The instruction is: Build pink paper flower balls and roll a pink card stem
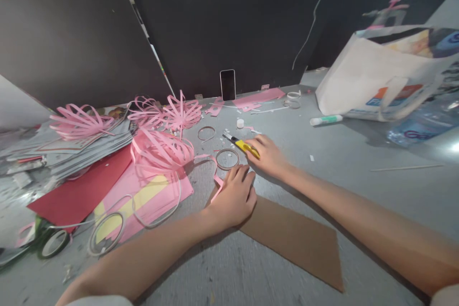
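Note:
My right hand (pixel 264 154) is closed around a yellow utility knife (pixel 247 147), its dark blade end pointing to the far left, low over the table. My left hand (pixel 234 196) rests, fingers curled down, on the upper end of a brown cardboard strip (pixel 297 234). A narrow pink paper strip (pixel 217 179) runs from a looped pink paper ball (pixel 161 153) to the outer edge of this hand; what the fingers grip is hidden. Just beyond the left hand lies a brown tape ring (pixel 227 158). A second thin ring (pixel 206 133) is farther off.
More pink paper loops (pixel 182 112), stacked papers (pixel 89 148), a red sheet (pixel 86 186) and pink sheets (pixel 154 210) spread on the left. A phone (pixel 227 85) leans on the dark wall. At right are a white bag (pixel 362 76), a marker (pixel 326 120) and a plastic bottle (pixel 423 124).

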